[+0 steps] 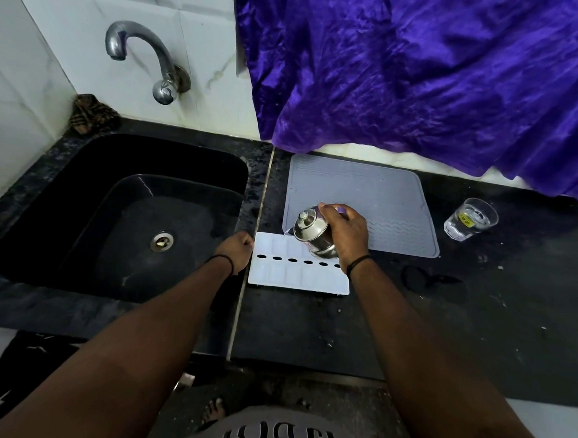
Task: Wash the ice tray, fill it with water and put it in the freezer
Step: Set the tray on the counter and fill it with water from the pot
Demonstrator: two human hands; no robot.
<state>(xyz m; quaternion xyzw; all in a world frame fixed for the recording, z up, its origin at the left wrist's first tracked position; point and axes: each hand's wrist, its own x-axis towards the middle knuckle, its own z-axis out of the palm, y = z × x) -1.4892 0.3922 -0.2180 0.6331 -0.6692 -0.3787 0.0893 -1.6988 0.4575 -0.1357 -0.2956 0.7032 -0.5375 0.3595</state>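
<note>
A white ice tray lies flat on the black counter just right of the sink, with a row of dark oval holes along its middle. My right hand grips a small steel jug tilted over the tray's far row, and a thin stream of water runs from its spout into a cell. My left hand is at the tray's left end, fingers curled against its edge.
The black sink is to the left, with a steel tap on the tiled wall above it. A grey drying mat lies behind the tray. A glass of water stands at the right. Purple cloth hangs above the counter.
</note>
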